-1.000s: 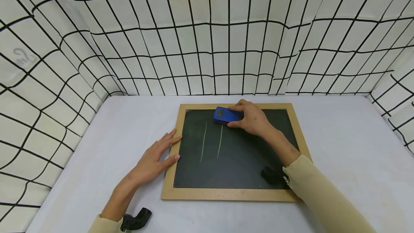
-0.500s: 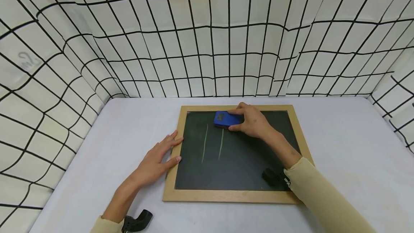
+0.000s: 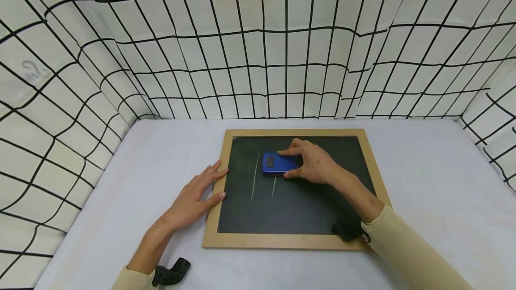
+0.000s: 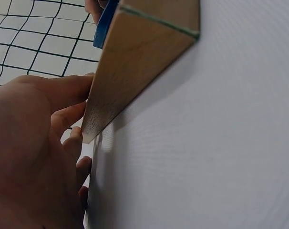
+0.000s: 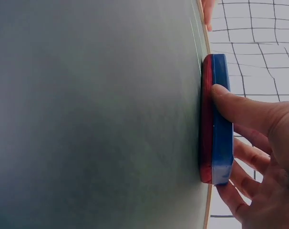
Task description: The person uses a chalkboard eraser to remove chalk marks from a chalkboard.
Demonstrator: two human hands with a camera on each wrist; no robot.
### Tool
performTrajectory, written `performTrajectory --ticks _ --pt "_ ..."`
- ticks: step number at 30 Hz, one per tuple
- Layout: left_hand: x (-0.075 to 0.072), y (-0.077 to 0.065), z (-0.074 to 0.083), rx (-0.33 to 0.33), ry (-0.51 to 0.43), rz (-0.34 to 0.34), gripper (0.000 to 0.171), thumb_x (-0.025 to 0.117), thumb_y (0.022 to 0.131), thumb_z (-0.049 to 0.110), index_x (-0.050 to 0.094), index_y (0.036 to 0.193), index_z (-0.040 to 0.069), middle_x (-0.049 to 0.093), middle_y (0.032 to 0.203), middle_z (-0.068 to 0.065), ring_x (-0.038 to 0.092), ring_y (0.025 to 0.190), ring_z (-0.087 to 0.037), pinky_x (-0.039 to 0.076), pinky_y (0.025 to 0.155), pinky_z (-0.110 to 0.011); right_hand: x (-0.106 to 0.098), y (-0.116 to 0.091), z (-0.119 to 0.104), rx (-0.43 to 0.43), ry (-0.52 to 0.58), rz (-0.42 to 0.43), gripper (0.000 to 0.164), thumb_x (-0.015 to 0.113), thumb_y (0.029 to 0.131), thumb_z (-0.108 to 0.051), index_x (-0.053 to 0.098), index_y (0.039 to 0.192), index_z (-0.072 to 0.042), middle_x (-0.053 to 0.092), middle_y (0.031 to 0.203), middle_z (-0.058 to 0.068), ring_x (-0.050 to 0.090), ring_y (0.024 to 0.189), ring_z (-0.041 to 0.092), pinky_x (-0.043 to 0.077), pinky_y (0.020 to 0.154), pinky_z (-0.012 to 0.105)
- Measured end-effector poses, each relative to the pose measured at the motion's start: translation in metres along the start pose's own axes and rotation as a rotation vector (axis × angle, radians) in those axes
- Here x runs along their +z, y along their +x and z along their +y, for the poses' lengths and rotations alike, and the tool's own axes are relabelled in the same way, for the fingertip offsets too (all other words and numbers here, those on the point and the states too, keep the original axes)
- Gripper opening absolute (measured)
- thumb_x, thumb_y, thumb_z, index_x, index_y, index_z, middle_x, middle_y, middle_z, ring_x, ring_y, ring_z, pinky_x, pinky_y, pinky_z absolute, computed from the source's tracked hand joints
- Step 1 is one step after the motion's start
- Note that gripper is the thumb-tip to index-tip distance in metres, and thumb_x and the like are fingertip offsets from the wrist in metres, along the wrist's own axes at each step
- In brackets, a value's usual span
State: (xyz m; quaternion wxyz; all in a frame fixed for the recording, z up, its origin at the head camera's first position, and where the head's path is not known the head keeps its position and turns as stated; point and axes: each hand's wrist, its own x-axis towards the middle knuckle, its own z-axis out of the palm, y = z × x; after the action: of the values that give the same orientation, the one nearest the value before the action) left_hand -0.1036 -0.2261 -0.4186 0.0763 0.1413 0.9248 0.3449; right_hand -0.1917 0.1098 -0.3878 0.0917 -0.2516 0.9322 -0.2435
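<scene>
A wood-framed chalkboard [image 3: 298, 211] lies on the white table. Two thin chalk lines run down its left half: a longer left line [image 3: 255, 178] and a shorter right line [image 3: 274, 187], whose upper part is covered. My right hand [image 3: 316, 162] grips a blue chalkboard eraser [image 3: 278, 164] between thumb and fingers, over that right line. In the right wrist view the eraser's red pad [image 5: 206, 119] lies against the board. My left hand [image 3: 193, 202] rests on the left edge of the wooden frame [image 3: 210, 223], fingers spread and fairly straight; the left wrist view shows them touching the frame's side.
White panels with a black grid [image 3: 274, 48] stand behind the table and along both sides. White tablecloth [image 3: 435, 178] surrounds the board. A black wrist device [image 3: 171, 272] sits at the left cuff, another black one [image 3: 346, 229] at the right.
The right hand has drawn the eraser down the board, toward me and slightly left. Less of the right chalk line shows beneath it. The left hand keeps its place on the frame.
</scene>
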Motion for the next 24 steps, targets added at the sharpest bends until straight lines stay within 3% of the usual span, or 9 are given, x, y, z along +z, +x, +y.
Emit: performTrajectory --ticks 15,24 --pt "0.002 0.003 -0.002 0.005 -0.004 -0.007 0.063 0.064 0.103 0.036 0.043 0.160 0.020 0.021 0.176 -0.010 0.013 0.163 -0.043 0.006 0.129 -0.068 0.005 -0.032 -0.009 -0.119 0.003 -0.069 0.059 0.090 0.082 -0.030 0.070 0.137 -0.024 0.064 0.116 -0.003 0.056 0.102 0.016 0.049 0.087 0.033" --pt "0.001 0.002 -0.001 0.009 0.004 -0.004 0.063 0.064 0.103 0.035 0.044 0.160 0.020 0.021 0.176 -0.010 0.014 0.163 -0.044 0.007 0.128 -0.069 0.008 -0.056 -0.019 -0.125 -0.012 -0.106 0.060 0.091 0.081 -0.032 0.070 0.137 -0.028 0.063 0.113 -0.010 0.056 0.103 0.011 0.049 0.087 0.032"
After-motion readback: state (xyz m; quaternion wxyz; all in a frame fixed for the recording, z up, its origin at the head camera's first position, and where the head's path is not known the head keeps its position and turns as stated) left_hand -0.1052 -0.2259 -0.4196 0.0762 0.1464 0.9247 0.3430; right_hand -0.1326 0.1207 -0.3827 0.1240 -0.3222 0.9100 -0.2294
